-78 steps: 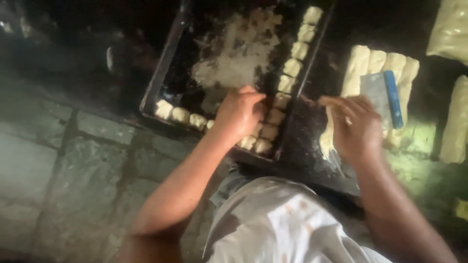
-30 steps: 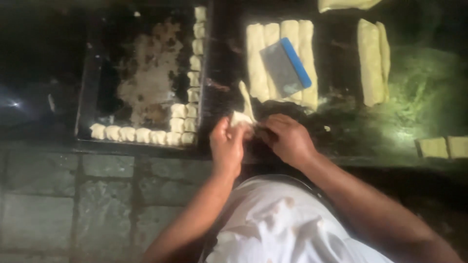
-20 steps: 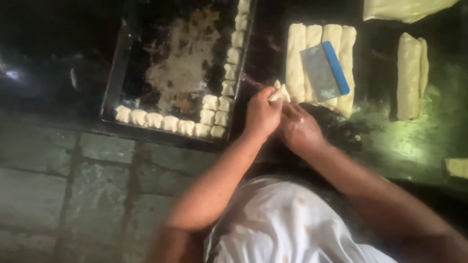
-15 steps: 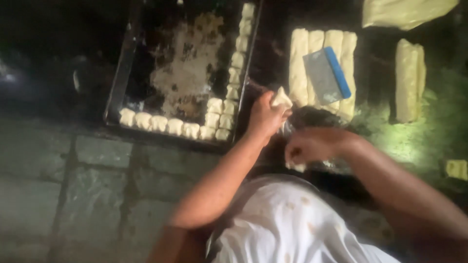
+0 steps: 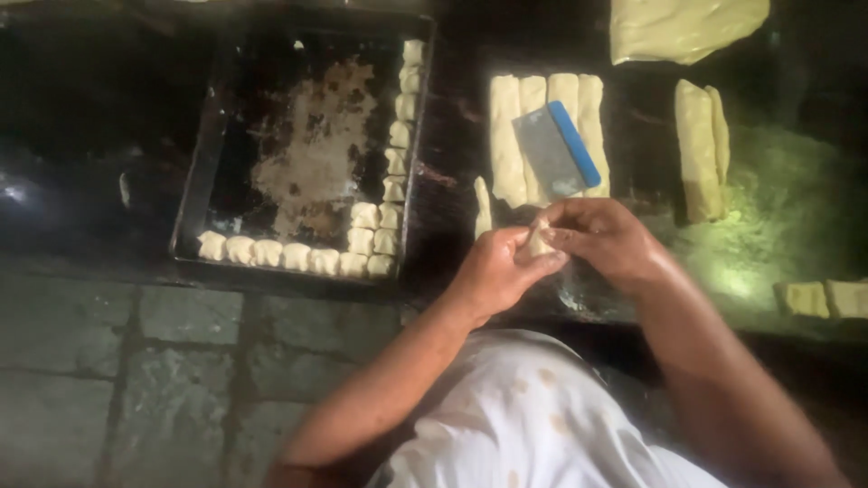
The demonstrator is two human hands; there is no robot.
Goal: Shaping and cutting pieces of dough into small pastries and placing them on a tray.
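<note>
grip: left hand [image 5: 495,271] and right hand [image 5: 604,239] meet fingertip to fingertip, both pinching one small dough piece [image 5: 539,242] between them; only a pale sliver of it shows.
dough piece location: in the air over the dark worktop [image 5: 452,154], just right of the tray, below the dough logs.
loose strip: one thin dough strip [image 5: 483,206] lies on the worktop just left of the hands, apart from them.
scraper: flat grey blade with a blue handle edge [image 5: 559,149], lying tilted on top of the dough logs [image 5: 506,136], just above the right hand.
logs: four pale logs side by side, running away from the person.
tray: dark rectangular tray [image 5: 194,181], left of the hands; bare middle patchy with flour.
tray contents: small dough pieces [image 5: 298,256] in a row along the near edge, more in a column up the right edge, doubled at the near right corner.
far right: two more logs [image 5: 701,149], a flat dough sheet [image 5: 683,27] at top, cut squares [image 5: 818,298] at the right edge.
labels/signs: none readable.
</note>
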